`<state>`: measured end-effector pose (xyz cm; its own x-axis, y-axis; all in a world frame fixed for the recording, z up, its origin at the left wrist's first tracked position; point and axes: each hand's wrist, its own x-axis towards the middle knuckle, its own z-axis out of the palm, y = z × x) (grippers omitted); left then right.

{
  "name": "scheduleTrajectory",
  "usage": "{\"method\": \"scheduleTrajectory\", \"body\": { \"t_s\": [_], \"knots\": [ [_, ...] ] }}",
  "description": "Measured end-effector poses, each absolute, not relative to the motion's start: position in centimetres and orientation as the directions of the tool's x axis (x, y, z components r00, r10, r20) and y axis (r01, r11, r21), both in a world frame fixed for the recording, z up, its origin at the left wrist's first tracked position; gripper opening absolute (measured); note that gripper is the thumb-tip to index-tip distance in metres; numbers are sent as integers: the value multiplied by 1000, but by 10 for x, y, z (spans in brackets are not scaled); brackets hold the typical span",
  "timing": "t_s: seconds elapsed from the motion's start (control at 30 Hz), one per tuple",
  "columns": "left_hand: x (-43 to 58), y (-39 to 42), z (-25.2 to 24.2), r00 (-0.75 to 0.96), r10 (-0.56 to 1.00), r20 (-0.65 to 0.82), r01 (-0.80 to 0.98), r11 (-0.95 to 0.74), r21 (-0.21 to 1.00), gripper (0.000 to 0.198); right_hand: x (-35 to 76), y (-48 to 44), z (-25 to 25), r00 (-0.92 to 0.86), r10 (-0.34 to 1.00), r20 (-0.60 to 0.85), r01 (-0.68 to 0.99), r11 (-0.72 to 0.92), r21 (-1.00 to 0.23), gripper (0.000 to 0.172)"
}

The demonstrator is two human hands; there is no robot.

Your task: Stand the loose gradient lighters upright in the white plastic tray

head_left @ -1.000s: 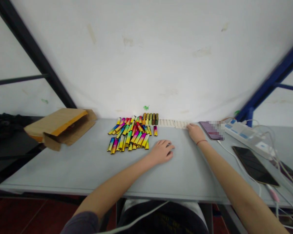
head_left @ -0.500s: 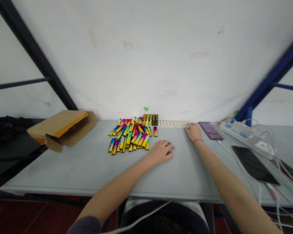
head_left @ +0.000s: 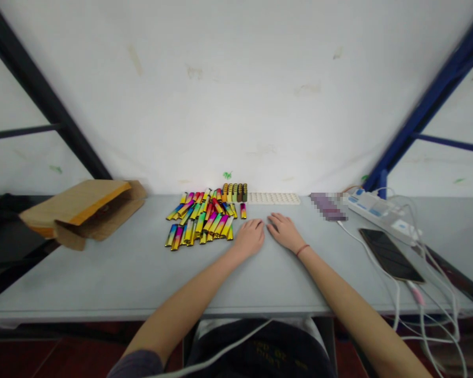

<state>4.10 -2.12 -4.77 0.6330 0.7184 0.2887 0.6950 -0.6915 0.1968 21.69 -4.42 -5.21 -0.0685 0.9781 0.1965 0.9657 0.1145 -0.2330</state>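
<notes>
My left hand (head_left: 250,237) rests palm down on the grey table, just right of a pile of shiny rainbow-coloured sticks (head_left: 200,223) that look like lighters. Its fingers lie loosely bent, and nothing shows in them. Close beside it, my right hand (head_left: 285,232) lies flat with fingers apart, holding nothing. Beyond the hands, a white rack with rows of holes (head_left: 276,198) stands along the wall. Several of the same sticks stand upright in its left end (head_left: 235,192). A single red-and-gold stick (head_left: 243,211) is apart from the pile, in front of the rack.
An open brown cardboard box (head_left: 82,210) lies on its side at the left. To the right are a purple phone, partly blurred (head_left: 328,206), a dark phone (head_left: 390,255) and a white power strip (head_left: 382,214) with tangled cables. Table grey top (head_left: 150,283) ends near my body.
My right hand has left the right end of the rack and come back left, beside my left hand. My left hand's fingers have drawn closer together. The camera view has shifted slightly.
</notes>
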Motion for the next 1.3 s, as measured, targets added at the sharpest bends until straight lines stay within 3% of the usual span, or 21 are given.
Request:
{"method": "scheduleTrajectory", "body": {
  "t_s": [0.17, 0.4, 1.03, 1.2, 1.3],
  "knots": [
    [34, -16, -57, 660, 684, 312, 652, -727, 216, 42, 219, -44, -48, -73, 980, 186, 964, 117, -237, 45],
    [25, -13, -56, 720, 663, 206, 628, -748, 214, 49, 222, -44, -47, -102, 980, 173, 959, 143, -244, 44],
    [22, -14, -52, 729, 655, 199, 620, -755, 214, 48, 224, -46, -43, -117, 979, 165, 943, 162, -292, 44],
    [23, -15, -49, 730, 667, 151, 639, -743, 199, 50, 240, -37, -43, -140, 967, 212, 903, 213, -373, 38],
    [23, -16, -48, 728, 667, 158, 638, -744, 201, 48, 255, -24, -42, -33, 957, 289, 923, 141, -359, 34]
  ]
}}
